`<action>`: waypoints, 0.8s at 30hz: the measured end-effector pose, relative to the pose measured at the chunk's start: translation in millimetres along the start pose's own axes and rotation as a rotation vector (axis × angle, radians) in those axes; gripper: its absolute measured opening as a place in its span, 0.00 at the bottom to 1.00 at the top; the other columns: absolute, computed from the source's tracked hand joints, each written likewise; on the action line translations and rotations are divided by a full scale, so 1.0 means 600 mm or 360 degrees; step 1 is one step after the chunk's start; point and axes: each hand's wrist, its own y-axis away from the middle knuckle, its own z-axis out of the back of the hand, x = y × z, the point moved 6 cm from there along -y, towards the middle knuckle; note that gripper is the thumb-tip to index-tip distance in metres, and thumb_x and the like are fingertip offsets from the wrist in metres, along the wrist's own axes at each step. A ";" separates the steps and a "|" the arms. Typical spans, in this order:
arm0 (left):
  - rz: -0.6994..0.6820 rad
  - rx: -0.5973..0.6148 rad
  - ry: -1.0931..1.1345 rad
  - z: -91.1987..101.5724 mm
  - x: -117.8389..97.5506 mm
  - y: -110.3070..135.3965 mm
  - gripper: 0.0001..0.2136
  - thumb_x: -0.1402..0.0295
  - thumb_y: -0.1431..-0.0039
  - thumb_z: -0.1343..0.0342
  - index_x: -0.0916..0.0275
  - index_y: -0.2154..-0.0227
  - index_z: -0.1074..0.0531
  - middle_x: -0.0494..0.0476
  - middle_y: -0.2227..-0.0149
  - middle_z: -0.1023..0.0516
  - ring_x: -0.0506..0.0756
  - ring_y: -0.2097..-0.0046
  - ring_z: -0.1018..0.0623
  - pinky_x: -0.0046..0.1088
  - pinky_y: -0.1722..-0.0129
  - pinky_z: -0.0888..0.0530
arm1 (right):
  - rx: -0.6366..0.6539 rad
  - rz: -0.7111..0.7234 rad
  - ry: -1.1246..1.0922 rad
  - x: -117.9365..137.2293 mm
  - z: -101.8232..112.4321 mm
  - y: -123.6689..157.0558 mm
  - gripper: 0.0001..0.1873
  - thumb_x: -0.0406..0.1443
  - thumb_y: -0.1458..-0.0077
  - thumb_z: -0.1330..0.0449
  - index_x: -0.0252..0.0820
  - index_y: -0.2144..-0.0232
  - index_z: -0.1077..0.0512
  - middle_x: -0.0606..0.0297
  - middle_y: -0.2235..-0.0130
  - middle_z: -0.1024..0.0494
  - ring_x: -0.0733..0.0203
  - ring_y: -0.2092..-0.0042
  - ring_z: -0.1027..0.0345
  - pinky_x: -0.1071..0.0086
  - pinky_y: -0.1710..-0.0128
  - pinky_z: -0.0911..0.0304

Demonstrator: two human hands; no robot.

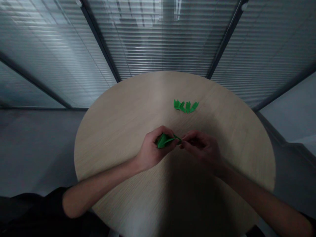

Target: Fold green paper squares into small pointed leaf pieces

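Observation:
A green folded paper piece (pixel 165 140) is held between both hands over the middle of a round wooden table (pixel 118 112). My left hand (pixel 153 149) curls round its wider end, fingers closed on it. My right hand (pixel 201 148) pinches the narrow tip at the paper's right end. Farther back on the table lie several small folded green paper pieces (pixel 185 106) in a short row, apart from both hands.
Glass walls with horizontal blinds (pixel 158 39) and dark frames stand behind the table. Grey floor (pixel 32 148) shows to the left and right of the tabletop. The table's near edge runs under my forearms.

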 end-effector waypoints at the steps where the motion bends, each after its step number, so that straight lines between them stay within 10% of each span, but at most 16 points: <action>1: 0.0007 0.0000 0.0017 0.000 0.001 0.000 0.07 0.68 0.40 0.35 0.62 0.66 0.29 0.54 0.67 0.22 0.52 0.67 0.23 0.29 0.68 0.28 | -0.0001 -0.0016 -0.0019 -0.002 0.000 0.000 0.05 0.37 0.43 0.30 0.43 0.67 0.22 0.66 0.70 0.17 0.64 0.68 0.20 0.73 0.66 0.25; 24: 0.0055 -0.0020 0.0023 0.004 0.001 -0.005 0.07 0.69 0.40 0.35 0.62 0.67 0.29 0.53 0.69 0.22 0.50 0.68 0.24 0.26 0.69 0.28 | 0.0098 -0.0271 -0.0163 -0.015 -0.003 -0.002 0.15 0.47 0.44 0.30 0.40 0.68 0.19 0.63 0.72 0.17 0.62 0.71 0.21 0.70 0.69 0.24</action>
